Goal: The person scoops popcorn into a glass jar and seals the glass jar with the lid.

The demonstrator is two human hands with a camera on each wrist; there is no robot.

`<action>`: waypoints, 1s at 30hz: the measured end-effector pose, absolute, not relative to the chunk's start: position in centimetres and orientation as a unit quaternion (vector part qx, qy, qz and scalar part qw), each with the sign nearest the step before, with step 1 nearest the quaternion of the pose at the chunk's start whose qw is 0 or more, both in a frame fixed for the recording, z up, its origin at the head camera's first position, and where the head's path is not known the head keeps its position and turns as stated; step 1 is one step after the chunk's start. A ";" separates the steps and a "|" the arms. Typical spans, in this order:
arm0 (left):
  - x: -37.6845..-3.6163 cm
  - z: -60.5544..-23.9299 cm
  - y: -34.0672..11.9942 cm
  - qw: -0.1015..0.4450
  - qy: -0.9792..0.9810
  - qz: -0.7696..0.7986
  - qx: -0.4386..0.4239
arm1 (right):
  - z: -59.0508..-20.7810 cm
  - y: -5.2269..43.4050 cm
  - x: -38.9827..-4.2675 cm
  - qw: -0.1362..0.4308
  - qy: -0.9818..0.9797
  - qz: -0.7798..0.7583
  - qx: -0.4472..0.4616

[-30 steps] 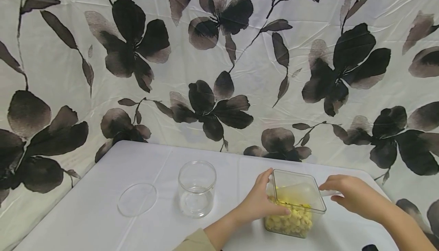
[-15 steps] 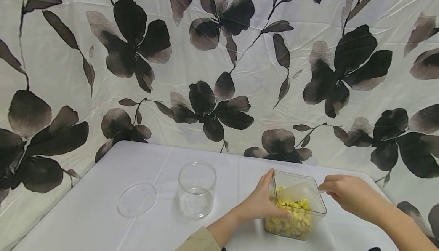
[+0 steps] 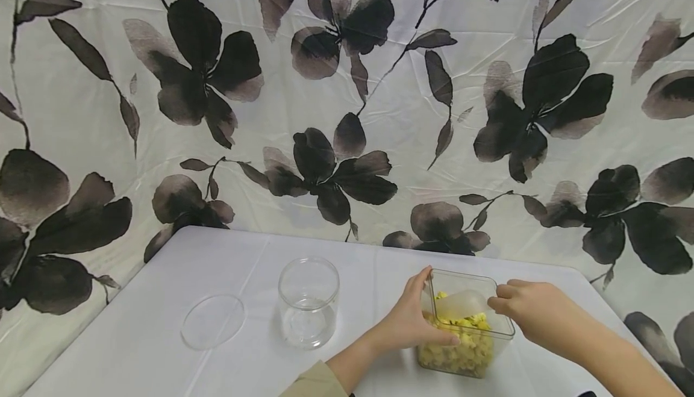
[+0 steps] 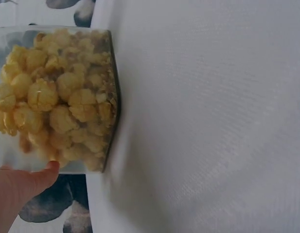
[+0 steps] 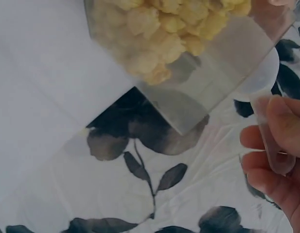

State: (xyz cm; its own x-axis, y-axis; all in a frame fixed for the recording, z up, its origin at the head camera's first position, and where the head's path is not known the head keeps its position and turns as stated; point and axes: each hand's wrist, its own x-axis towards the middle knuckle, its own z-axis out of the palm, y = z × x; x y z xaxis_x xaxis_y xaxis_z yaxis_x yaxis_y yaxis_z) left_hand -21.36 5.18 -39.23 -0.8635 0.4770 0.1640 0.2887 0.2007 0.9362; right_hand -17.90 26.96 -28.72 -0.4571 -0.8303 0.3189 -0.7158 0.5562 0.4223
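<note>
A clear square container [image 3: 503,320] with yellow popcorn [image 3: 461,352] in its lower part stands on the table at the right. My left hand [image 3: 408,323] grips its left side, thumb across the front and fingers at the back; the thumb also shows against the wall in the left wrist view. In my right hand [image 3: 547,315] is a translucent scoop [image 3: 461,305], pinched by its handle between thumb and fingers, as the right wrist view shows. The scoop's head lies inside the container's mouth, over the popcorn. My right fingers are at the container's right rim.
A clear round glass jar [image 3: 309,325] stands left of the container. Further left a thin transparent disc [image 3: 213,322] lies flat on the white table [image 3: 260,361]. Behind the table hangs a floral cloth [image 3: 336,96]. A small dark object [image 3: 587,394] shows at the bottom edge.
My right hand has moved left to the container's rim, and the scoop's handle no longer shows beyond it. The left hand keeps its grip on the container.
</note>
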 end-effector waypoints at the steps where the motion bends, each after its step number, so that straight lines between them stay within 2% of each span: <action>1: -21.4 -39.3 5.2 0.080 0.771 0.581 0.248 | -28.6 26.9 -17.9 0.253 -0.842 -0.128 0.459; 7: -21.5 -39.5 5.2 0.073 0.774 0.576 0.253 | -27.1 26.5 -17.5 0.274 -0.820 -0.203 0.459; 14: -21.4 -39.5 5.3 0.070 0.771 0.581 0.252 | -26.4 24.6 -16.9 0.243 -0.809 -0.307 0.438; 20: -21.2 -39.5 5.4 0.064 0.768 0.591 0.237 | -27.4 23.2 -17.9 0.236 -0.800 -0.309 0.457; 30: -21.2 -39.4 5.3 0.058 0.773 0.583 0.241 | -27.5 22.7 -18.9 0.124 -0.863 -0.254 0.419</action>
